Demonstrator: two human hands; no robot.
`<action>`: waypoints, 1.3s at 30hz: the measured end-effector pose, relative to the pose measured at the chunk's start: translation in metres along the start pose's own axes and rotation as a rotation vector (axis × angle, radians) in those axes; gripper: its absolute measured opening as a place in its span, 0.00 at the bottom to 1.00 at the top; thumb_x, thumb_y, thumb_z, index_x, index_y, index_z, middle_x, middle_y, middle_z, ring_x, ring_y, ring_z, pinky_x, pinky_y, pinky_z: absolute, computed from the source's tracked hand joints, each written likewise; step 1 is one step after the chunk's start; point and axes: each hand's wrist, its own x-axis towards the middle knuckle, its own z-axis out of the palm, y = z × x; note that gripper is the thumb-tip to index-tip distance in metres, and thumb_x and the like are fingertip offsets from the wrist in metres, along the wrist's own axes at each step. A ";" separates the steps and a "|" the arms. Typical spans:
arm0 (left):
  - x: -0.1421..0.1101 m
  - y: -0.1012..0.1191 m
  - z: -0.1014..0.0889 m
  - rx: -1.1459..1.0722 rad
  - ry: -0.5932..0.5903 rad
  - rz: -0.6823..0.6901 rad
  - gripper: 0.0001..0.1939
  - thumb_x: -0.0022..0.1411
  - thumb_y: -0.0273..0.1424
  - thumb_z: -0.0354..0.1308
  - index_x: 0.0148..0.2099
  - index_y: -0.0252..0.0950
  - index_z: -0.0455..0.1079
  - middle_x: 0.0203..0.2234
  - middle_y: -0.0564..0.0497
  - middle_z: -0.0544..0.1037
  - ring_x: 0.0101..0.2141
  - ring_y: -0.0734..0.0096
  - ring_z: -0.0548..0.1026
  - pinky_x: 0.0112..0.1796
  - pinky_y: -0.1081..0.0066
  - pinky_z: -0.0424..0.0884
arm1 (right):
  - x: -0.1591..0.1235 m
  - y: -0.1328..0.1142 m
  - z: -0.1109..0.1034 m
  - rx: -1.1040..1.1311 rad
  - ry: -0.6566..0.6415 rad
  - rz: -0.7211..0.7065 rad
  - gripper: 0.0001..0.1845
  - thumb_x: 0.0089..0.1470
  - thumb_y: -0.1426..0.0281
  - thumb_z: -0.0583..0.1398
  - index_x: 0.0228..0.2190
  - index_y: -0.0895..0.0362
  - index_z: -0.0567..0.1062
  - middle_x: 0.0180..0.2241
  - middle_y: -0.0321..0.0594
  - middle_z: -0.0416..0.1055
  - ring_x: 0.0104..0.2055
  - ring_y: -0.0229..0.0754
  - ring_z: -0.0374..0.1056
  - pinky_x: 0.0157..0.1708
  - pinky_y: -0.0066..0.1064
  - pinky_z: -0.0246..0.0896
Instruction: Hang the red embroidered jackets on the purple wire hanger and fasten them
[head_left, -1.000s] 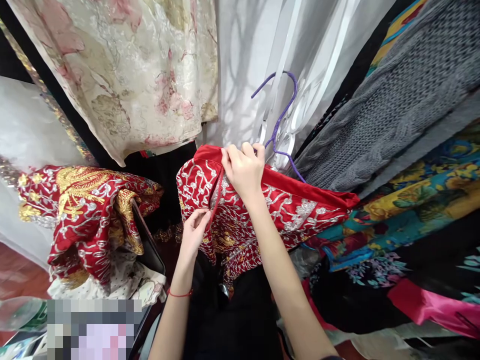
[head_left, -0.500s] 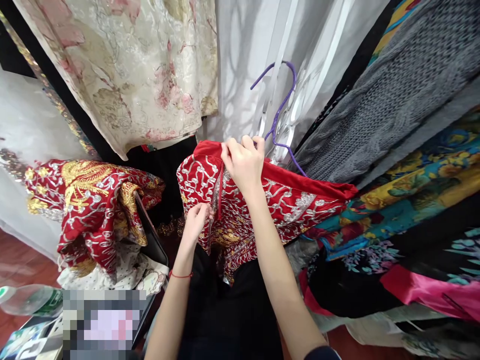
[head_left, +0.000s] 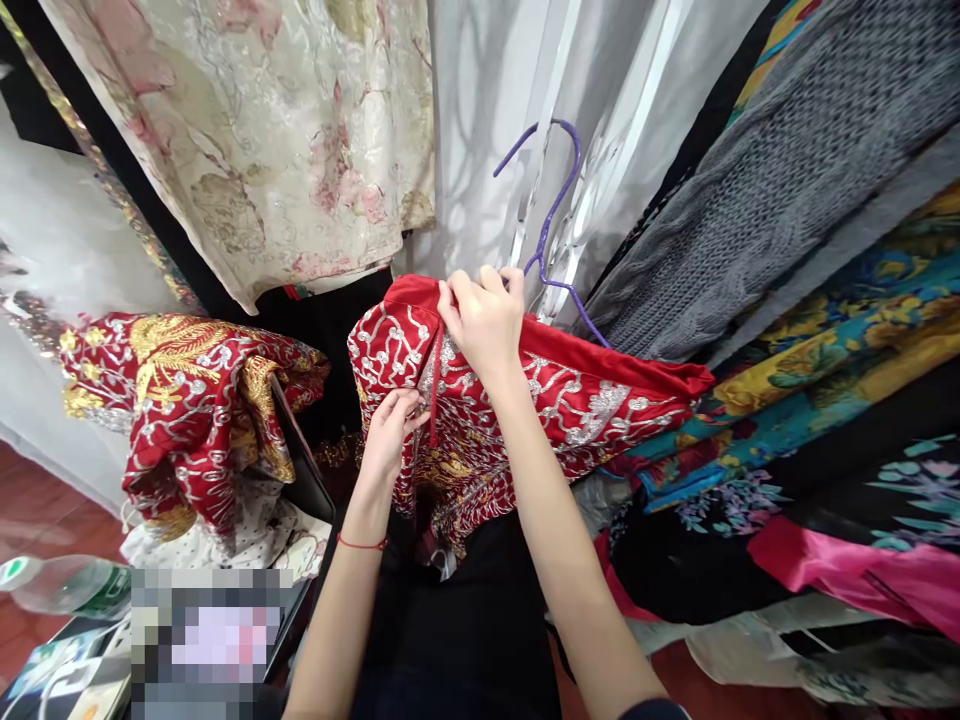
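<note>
A red skirt point(head_left: 570, 390) with silver and gold embroidery hangs in front of me, its plain red waistband running along the top. My right hand point(head_left: 484, 320) is closed over that waistband, fingers folded across the upper edge near the purple hanger point(head_left: 551, 240). Lower down, my left hand point(head_left: 390, 430) pinches the skirt at the silver-trimmed edge of its side opening. What exactly sits between those fingertips is too small to make out. A thin red cord point(head_left: 435, 400) dangles from the waistband between the two hands.
Another red embroidered garment point(head_left: 187, 400) is draped at the left, above a water bottle point(head_left: 71, 585). A cream floral cloth point(head_left: 322, 150) hangs at the back. Along the right hang a grey knit point(head_left: 795, 180) and several other clothes. White curtain point(head_left: 480, 120) is behind the hanger.
My left hand has shifted slightly up along the skirt's opening, and its fingers have changed their pinch. My right hand keeps its hold on the waistband. The view has moved a little.
</note>
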 end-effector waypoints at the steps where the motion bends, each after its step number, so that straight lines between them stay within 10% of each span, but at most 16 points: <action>1: -0.001 0.004 0.003 -0.032 -0.005 -0.004 0.17 0.45 0.43 0.68 0.30 0.37 0.68 0.31 0.52 0.75 0.39 0.68 0.75 0.43 0.67 0.74 | 0.000 0.000 0.001 0.003 0.008 0.000 0.17 0.68 0.69 0.48 0.32 0.56 0.73 0.25 0.40 0.72 0.39 0.46 0.67 0.48 0.43 0.54; 10: -0.008 0.025 0.008 0.323 -0.020 0.285 0.11 0.55 0.38 0.62 0.28 0.35 0.74 0.24 0.52 0.74 0.28 0.74 0.69 0.34 0.73 0.65 | -0.001 0.000 -0.002 0.032 0.036 -0.002 0.19 0.68 0.68 0.47 0.31 0.55 0.73 0.23 0.40 0.72 0.38 0.46 0.67 0.47 0.43 0.55; 22: -0.006 0.030 0.015 0.133 -0.114 0.323 0.13 0.56 0.39 0.61 0.27 0.37 0.66 0.14 0.60 0.56 0.16 0.81 0.51 0.20 0.75 0.47 | 0.000 0.003 -0.001 0.035 0.034 0.001 0.20 0.68 0.68 0.47 0.32 0.56 0.75 0.26 0.41 0.73 0.39 0.46 0.66 0.50 0.45 0.54; 30: -0.013 0.013 -0.021 0.239 -0.019 0.339 0.11 0.54 0.38 0.61 0.27 0.36 0.67 0.19 0.56 0.66 0.22 0.77 0.61 0.25 0.75 0.59 | -0.076 -0.054 -0.030 0.342 -0.030 -0.335 0.13 0.59 0.74 0.58 0.43 0.53 0.78 0.56 0.45 0.73 0.61 0.50 0.63 0.59 0.47 0.58; 34: -0.024 0.010 -0.030 0.334 -0.069 0.318 0.13 0.60 0.40 0.59 0.30 0.37 0.69 0.21 0.56 0.67 0.24 0.74 0.63 0.28 0.74 0.60 | -0.140 -0.114 -0.027 0.614 0.094 0.115 0.14 0.58 0.78 0.55 0.42 0.54 0.77 0.44 0.48 0.78 0.45 0.45 0.75 0.43 0.36 0.71; 39: -0.035 0.010 -0.036 0.433 -0.080 0.342 0.13 0.65 0.41 0.56 0.33 0.38 0.69 0.24 0.55 0.70 0.25 0.74 0.66 0.30 0.74 0.62 | -0.156 -0.137 -0.013 0.772 0.124 0.695 0.08 0.62 0.69 0.55 0.40 0.54 0.74 0.37 0.46 0.76 0.36 0.43 0.74 0.35 0.34 0.71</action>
